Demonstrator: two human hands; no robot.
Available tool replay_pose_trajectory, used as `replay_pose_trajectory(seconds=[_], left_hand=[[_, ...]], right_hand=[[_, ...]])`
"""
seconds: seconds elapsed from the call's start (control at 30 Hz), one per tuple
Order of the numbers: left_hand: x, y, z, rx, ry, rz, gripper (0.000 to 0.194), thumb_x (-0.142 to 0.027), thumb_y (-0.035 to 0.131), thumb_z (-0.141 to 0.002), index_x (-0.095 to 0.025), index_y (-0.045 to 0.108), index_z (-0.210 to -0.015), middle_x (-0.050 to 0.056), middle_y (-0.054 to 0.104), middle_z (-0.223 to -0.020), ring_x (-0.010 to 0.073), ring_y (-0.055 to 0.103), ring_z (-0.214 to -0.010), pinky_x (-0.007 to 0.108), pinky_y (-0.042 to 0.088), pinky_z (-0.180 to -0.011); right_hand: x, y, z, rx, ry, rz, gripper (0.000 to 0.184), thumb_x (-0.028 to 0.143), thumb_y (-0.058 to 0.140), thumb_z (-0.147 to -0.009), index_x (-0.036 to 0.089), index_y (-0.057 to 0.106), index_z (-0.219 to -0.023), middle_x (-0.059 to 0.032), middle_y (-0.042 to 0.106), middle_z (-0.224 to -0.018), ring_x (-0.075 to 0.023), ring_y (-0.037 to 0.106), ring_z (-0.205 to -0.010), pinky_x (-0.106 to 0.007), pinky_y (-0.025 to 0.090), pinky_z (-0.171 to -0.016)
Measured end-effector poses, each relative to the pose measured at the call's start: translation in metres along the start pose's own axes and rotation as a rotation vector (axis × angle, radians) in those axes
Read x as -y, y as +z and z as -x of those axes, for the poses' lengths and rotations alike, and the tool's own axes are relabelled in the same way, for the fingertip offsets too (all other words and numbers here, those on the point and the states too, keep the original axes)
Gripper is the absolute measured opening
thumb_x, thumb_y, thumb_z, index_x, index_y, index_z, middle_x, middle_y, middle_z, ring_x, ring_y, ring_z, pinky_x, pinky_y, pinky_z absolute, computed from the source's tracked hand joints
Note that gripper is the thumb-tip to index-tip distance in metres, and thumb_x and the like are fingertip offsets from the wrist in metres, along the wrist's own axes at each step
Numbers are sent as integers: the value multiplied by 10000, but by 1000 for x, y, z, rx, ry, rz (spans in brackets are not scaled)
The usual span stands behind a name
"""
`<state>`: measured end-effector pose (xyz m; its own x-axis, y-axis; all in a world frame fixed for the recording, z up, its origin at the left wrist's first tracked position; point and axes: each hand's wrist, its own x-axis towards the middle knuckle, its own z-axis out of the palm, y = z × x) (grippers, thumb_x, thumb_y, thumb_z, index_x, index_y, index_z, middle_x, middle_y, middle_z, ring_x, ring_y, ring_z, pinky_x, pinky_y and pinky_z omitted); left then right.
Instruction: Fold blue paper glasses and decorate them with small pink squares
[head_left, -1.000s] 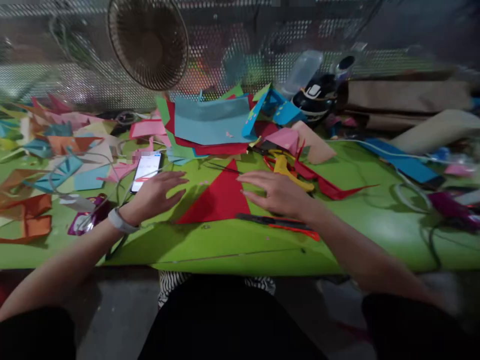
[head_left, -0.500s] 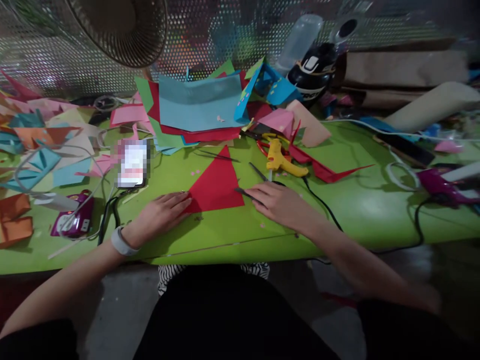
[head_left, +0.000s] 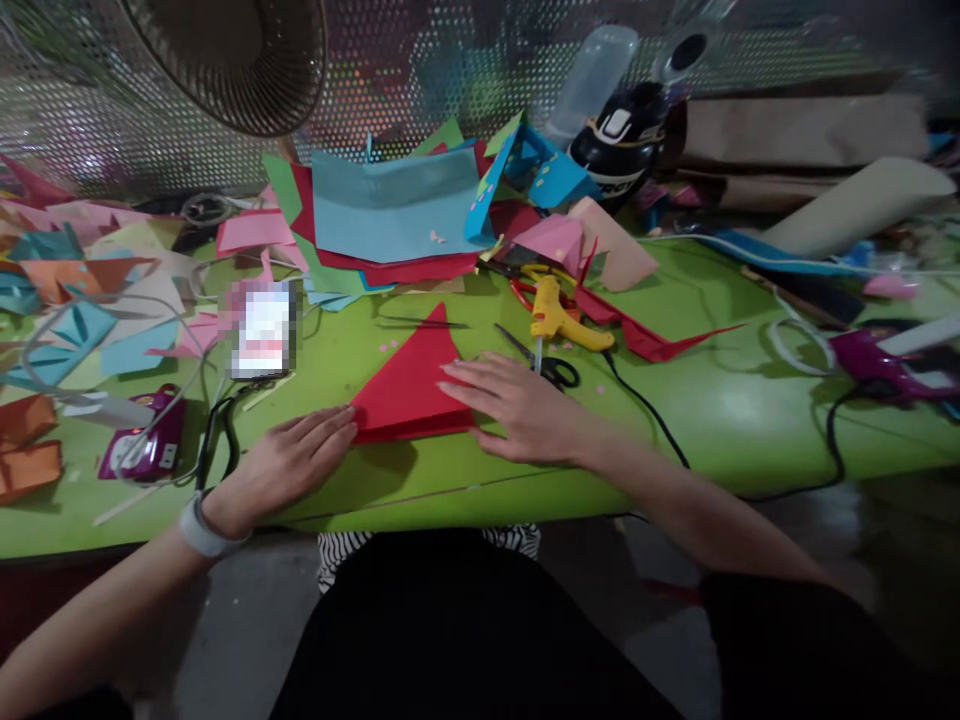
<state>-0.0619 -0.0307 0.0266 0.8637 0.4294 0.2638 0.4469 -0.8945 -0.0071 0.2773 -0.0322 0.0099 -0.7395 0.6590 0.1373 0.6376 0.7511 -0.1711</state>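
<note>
A red paper triangle point(head_left: 409, 385) lies folded on the green table point(head_left: 697, 400) in front of me. My left hand point(head_left: 289, 462) rests flat with fingers stretched out, its fingertips touching the triangle's lower left corner. My right hand point(head_left: 517, 405) lies flat and open on the triangle's right edge, pressing it down. A white band point(head_left: 199, 525) sits on my left wrist. Black-handled scissors point(head_left: 544, 362) lie just beyond my right hand.
A yellow glue gun point(head_left: 559, 318) with a black cord lies behind the scissors. A phone point(head_left: 262, 328) sits to the left, near a purple object point(head_left: 142, 448). Stacked coloured papers point(head_left: 394, 210), a fan point(head_left: 225, 55), a helmet point(head_left: 622, 140) and paper scraps fill the back and left.
Both hands drew back toward me and the red triangle shifted left and nearer. My right hand moved from beside the black tool onto the triangle's right edge.
</note>
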Motion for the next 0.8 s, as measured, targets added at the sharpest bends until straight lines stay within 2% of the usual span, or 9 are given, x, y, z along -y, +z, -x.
replay_pose_trajectory(seconds=[0.13,0.23,0.3,0.37,0.43,0.5,0.63,0.73,0.8], left_hand=[[-21,-9,2,25,-28,316,239,-170,500,-988,-178,611,-1199,110,754,-1115,209,750,-946,315,650,-748],[-22,-12,-5,74,-35,584,279,-189,492,-1000,-224,599,-1255,84,747,-1146,160,737,-980,269,630,-809],[-14,-9,-11,51,-29,546,357,-176,486,-997,-232,560,-1342,95,696,-1269,172,682,-1135,302,591,-935],[-1,-1,-18,75,-7,394,442,-175,454,-1005,-226,486,-1442,105,576,-1437,209,539,-1337,389,468,-1113],[10,10,-25,189,56,288,489,-233,430,-1022,-254,405,-1511,79,420,-1561,245,336,-1474,479,290,-1218],[15,21,-29,292,42,218,574,-388,462,-1020,-264,308,-1559,72,288,-1622,261,220,-1514,493,193,-1243],[12,35,-31,347,63,162,613,-493,382,-1030,-235,263,-1573,83,248,-1631,230,229,-1512,450,128,-1252],[4,38,-28,323,57,136,598,-490,338,-1042,-198,295,-1561,98,263,-1625,232,261,-1503,440,135,-1249],[-1,39,-28,314,45,136,601,-493,331,-1042,-177,311,-1554,105,275,-1621,237,267,-1501,434,156,-1244]], right_hand=[[5,9,5,35,-41,-76,498,234,591,-874,135,589,-1362,-169,528,-1473,-283,499,-1367,-534,382,-1138],[-1,7,4,63,-84,-148,417,246,574,-883,188,654,-1288,-119,562,-1451,-262,519,-1350,-520,381,-1140],[-10,2,-4,49,-81,-199,387,297,572,-906,191,665,-1267,-102,630,-1378,-240,572,-1286,-482,402,-1127],[-20,-1,-21,-30,8,-187,352,312,514,-967,175,672,-1251,-97,696,-1265,-213,621,-1192,-412,450,-1075],[-29,1,-42,-77,119,-69,350,287,486,-993,160,659,-1269,-120,686,-1252,-236,616,-1157,-406,465,-1025],[-35,6,-63,-40,151,44,352,261,550,-964,139,641,-1281,-147,657,-1266,-265,596,-1146,-405,463,-980],[-45,13,-86,68,254,198,235,224,531,-973,124,694,-1110,-145,688,-1100,-251,609,-1033,-357,435,-867],[-58,8,-84,75,405,273,226,183,503,-968,112,701,-1050,-148,701,-1035,-260,623,-983,-353,419,-813],[-63,1,-77,49,506,305,233,147,496,-948,71,696,-1041,-185,699,-1022,-289,631,-967,-377,420,-798]])
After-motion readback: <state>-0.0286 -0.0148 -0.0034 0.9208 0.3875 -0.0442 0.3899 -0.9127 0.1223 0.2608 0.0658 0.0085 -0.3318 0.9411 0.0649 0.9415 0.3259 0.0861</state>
